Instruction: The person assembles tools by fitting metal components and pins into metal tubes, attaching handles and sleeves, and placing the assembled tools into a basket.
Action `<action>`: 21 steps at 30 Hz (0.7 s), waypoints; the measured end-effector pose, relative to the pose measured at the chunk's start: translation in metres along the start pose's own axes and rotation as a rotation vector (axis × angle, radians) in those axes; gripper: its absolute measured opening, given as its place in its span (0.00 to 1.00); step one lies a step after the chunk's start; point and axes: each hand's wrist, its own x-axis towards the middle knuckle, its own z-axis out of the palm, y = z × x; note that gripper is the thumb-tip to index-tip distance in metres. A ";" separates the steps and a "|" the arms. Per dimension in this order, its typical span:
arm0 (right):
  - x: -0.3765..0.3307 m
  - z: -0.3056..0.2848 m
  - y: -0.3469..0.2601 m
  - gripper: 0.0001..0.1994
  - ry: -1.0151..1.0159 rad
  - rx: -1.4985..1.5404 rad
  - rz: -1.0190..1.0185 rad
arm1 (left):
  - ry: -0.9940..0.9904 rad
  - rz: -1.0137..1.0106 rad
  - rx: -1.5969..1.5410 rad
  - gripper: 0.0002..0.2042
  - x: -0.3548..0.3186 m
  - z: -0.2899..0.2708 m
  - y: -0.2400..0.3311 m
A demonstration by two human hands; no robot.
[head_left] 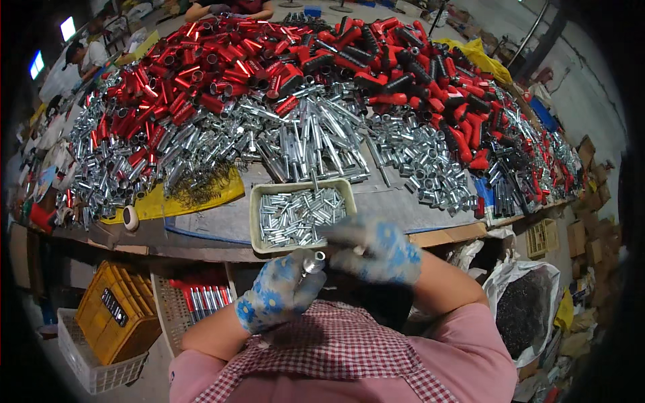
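My left hand (277, 290), in a white glove with blue flowers, is closed round a shiny metal tube (314, 262) whose open end points up. My right hand (381, 251), gloved alike, is just to the right of the tube and smeared by motion. Its fingers are bent toward the left hand, and whether they hold anything is unclear. Beyond both hands, at the table's near edge, stands a cream plastic tray (254, 218). Many short silvery pins (295, 213) lie in it.
Heaped on the table are red tubes (195, 67), red-and-black handles (396, 60), long metal rods (316, 134) and short metal sleeves (426, 164). A yellow crate (117, 312) and a basket (169, 309) stand lower left, a white sack (547, 279) lower right. Other people work across the table.
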 end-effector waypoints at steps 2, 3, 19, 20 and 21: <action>0.006 -0.019 0.025 0.23 0.020 -0.090 0.293 | 0.055 -0.031 -0.209 0.08 0.000 0.004 -0.006; 0.017 -0.016 0.052 0.23 0.074 -0.162 0.579 | 0.050 -0.031 -0.207 0.08 0.002 0.006 -0.010; 0.064 -0.030 0.165 0.25 -0.243 -0.505 0.564 | 0.101 -0.232 -0.342 0.08 0.012 0.009 -0.011; 0.064 -0.031 0.163 0.25 -0.243 -0.507 0.560 | 0.030 -0.254 -0.355 0.08 0.007 0.009 -0.014; 0.065 -0.032 0.161 0.26 -0.246 -0.437 0.602 | -0.041 -0.276 -0.369 0.09 0.000 0.011 -0.017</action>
